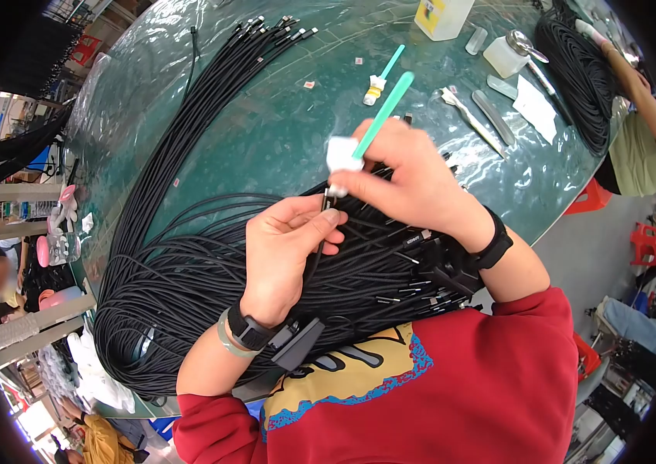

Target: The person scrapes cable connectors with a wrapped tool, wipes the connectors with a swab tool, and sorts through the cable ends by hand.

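my left forearm came up from the near edge of the tabletop [219, 147], the left hand [289, 240] raised over the heaped black cables [181, 309], fingers curled and thumb pressed down, pinching one cable end [329, 203] that pointed toward the far edge. my right arm was bent at the elbow and reached in from the right, its hand angled down toward the left one. the right hand [413, 170] pinched a white wad [343, 155] right by that cable end, with a green stick [386, 112] slanting up between thumb and fingers. beyond my right hand, tweezers [475, 124] lay toward the far right part of the tabletop.
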A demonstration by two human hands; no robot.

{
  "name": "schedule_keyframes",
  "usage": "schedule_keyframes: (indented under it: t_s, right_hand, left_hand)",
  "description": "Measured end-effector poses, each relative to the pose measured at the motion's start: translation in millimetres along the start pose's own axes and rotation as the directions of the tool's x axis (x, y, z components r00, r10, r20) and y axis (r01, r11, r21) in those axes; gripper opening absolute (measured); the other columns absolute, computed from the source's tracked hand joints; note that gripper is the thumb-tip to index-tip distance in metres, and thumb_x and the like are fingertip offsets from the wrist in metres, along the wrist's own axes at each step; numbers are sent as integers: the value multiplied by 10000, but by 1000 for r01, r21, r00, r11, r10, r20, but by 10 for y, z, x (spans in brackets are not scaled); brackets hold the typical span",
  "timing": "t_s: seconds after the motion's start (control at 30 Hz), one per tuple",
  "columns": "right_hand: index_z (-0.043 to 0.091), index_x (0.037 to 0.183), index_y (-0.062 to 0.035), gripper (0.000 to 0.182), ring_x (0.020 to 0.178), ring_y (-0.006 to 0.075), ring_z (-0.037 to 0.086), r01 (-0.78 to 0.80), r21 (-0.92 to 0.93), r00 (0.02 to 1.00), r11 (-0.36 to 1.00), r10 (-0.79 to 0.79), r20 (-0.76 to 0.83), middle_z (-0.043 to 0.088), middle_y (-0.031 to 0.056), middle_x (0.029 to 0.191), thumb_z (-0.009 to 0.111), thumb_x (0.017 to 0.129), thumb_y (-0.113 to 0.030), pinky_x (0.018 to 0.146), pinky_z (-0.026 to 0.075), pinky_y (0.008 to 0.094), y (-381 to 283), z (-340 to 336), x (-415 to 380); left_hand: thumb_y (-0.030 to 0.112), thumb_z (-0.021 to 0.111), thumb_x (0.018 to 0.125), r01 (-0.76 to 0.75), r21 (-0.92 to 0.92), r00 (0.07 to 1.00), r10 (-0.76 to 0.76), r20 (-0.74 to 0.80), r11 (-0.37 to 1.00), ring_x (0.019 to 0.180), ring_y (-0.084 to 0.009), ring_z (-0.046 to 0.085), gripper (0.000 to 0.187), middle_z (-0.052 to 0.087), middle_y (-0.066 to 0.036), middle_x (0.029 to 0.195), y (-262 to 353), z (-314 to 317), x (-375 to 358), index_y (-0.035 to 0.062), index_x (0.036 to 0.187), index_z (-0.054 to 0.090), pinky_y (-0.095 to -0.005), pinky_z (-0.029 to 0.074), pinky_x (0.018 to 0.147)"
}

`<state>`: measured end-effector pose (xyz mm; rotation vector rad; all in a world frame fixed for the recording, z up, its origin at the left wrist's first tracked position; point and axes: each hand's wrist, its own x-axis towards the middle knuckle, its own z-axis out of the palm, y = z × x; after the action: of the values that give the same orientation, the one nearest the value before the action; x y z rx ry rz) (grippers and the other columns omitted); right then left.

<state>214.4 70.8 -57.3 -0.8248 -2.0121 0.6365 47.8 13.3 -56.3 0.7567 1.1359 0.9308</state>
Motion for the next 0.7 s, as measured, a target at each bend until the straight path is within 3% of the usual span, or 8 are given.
schedule_keyframes:
  t_s: [0.03, 0.13, 0.17, 0.27, 0.43, 0.57, 0.67, 0.7]
  right_hand:
    - [584, 775, -31, 153, 577, 189, 492, 0, 1, 1000, 1000, 0, 2, 515, 51, 656, 675, 670, -96, 521, 383, 270, -29, 5, -1]
    - [583, 763, -37, 153, 575, 192, 492, -205, 135, 979, 970, 204, 19, 514, 46, 642, 677, 665, -106, 545, 382, 281, -116, -8, 6]
    - [583, 763, -37, 153, 575, 192, 492, -205, 135, 979, 969, 204, 19, 514, 46, 642, 677, 665, -106, 545, 382, 281, -124, 6, 10]
    - [577, 749, -37, 128, 562, 191, 490, -109, -123, 991, 986, 118, 68, 519, 44, 627, 660, 673, -97, 550, 378, 286, -150, 56, 7]
    - [570, 746, -33, 105, 552, 199, 491, -127, -45, 991, 991, 126, -33, 532, 52, 628, 637, 682, -81, 540, 374, 285, -154, -14, -8]
    - [569, 761, -21, 105, 538, 154, 477, -111, -158, 993, 981, 105, -44, 535, 44, 637, 630, 699, -80, 525, 367, 264, -115, -31, 12]
    - [570, 773, -12, 132, 538, 95, 452, -357, 144, 923, 923, 372, -95, 523, 22, 628, 628, 722, -119, 504, 350, 248, -87, -97, -2]
    - [570, 773, -12, 132, 538, 95, 452, -354, 149, 924, 923, 370, -98, 523, 22, 628, 628, 722, -119, 504, 350, 248, -74, -114, -4]
  left_hand:
    - [6, 581, 768, -17, 22, 999, 18, -33, 1000, 597, -116, 571, 163, 614, -105, 746, 4, 16, -7, -40, 925, 576, -201, 461, 534]
    - [-9, 589, 757, -45, 55, 996, 49, -69, 997, 604, -119, 577, 147, 614, -99, 739, -8, 27, -3, -43, 900, 584, -201, 464, 528]
    - [-16, 592, 752, -50, 71, 996, 55, -71, 996, 607, -119, 579, 139, 615, -98, 738, -22, 25, -5, -44, 888, 588, -200, 465, 525]
    - [-21, 596, 748, -44, 103, 996, 51, -73, 994, 613, -121, 585, 137, 616, -96, 747, -40, 29, -8, -46, 882, 588, -200, 472, 526]
    - [-18, 597, 751, -41, 124, 996, 50, -77, 992, 627, -126, 594, 152, 618, -102, 769, -35, 23, 0, -48, 899, 582, -205, 485, 544]
    - [-22, 592, 754, -74, 41, 997, 75, -22, 996, 639, -133, 596, 153, 620, -114, 778, -24, 25, -37, -46, 905, 577, -212, 486, 568]
    - [-25, 588, 756, -83, -16, 997, 83, 7, 996, 647, -139, 597, 158, 621, -122, 786, -7, 9, -29, -44, 912, 574, -219, 487, 585]
    - [-27, 586, 756, -70, -34, 997, 70, 11, 997, 650, -141, 598, 162, 622, -125, 790, -9, 2, -27, -42, 918, 572, -222, 487, 594]
